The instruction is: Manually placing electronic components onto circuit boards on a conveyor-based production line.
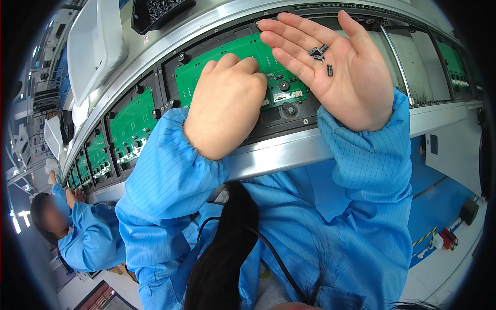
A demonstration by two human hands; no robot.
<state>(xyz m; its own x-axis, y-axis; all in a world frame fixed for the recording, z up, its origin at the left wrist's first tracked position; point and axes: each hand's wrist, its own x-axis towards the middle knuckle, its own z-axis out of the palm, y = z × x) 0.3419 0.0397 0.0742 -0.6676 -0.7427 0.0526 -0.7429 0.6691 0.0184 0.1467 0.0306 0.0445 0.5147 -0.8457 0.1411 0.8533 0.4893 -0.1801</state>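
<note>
While the R hand (351,77) lies palm up, fingers loosely spread, carrying a few small blk cylindrical parts (330,70) w/ leads on the palm and near the finger bases, the L hand (227,101) is curled over the green PCB (261,49), back up; its fingertips are hidden, so can't tell if it's got a part pinched or touches the PCB. Step in hand is prob. placing these parts on the PCB, which sits in a dark carrier (268,121). Next move likely calls for a fine pinch on one part, leads lined up w/ its spot, R palm level so nothing rolls off. L hand blocks the PCB's middle, R fingers overhang its upper right. Also around: metal rail (289,152) on near side, more PCBs (129,120) to the left, dark tray (138,23) of small parts + white bin (98,51) upper left, metal bar (396,64) right of R hand, co-worker (93,237) in blue far left
</note>
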